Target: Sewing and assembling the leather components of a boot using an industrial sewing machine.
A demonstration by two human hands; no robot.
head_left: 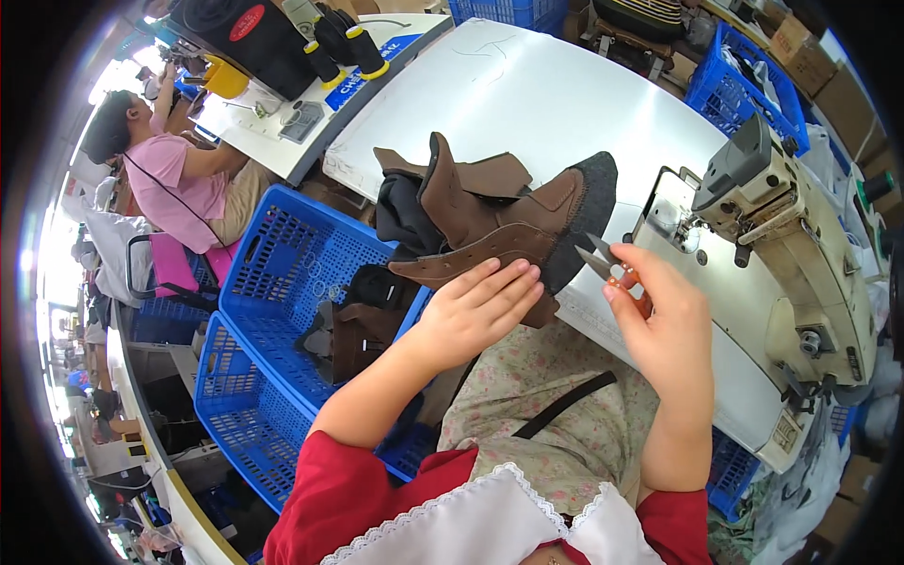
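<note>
A brown boot upper [499, 218] with a dark, fuzzy toe edge lies across the near edge of the white table [565, 85]. Black lining shows at its left side. My left hand [478, 309] rests on the upper's near side with its fingers stretched flat and side by side; the thumb is hidden. Closed around orange-handled thread snips [599, 262], my right hand [664, 315] is just right of the toe. The snips' two grey blades are parted and point up-left at the dark edge, and I cannot tell whether they touch it.
At the right stands a beige sewing machine [796, 235]. Blue plastic baskets [282, 250] with brown and black pieces are at the left, and another blue basket [744, 80] is behind. Black thread cones [365, 49] stand on the far-left table, where a person in pink [179, 179] sits.
</note>
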